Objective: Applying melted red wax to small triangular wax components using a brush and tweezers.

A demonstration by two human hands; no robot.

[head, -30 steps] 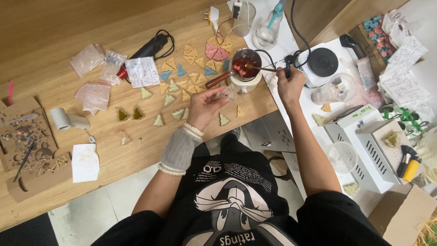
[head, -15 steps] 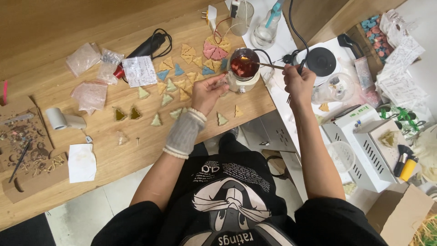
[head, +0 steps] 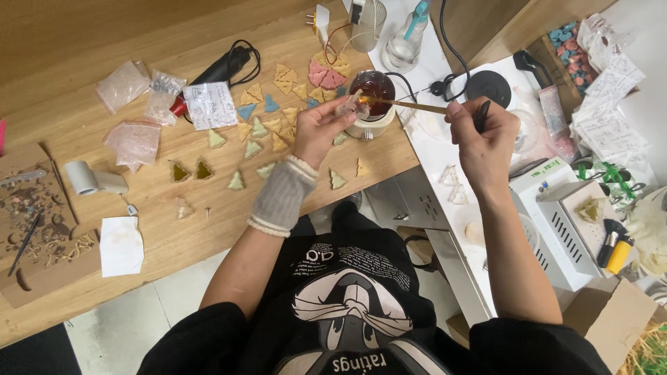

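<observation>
Our left hand (head: 316,128) pinches a small clear triangular mould (head: 349,109) beside the white pot of dark red liquid (head: 371,90) on the wooden bench (head: 174,222). Our right hand (head: 483,135) grips a thin wooden stick (head: 406,104), its tip over the pot.
</observation>
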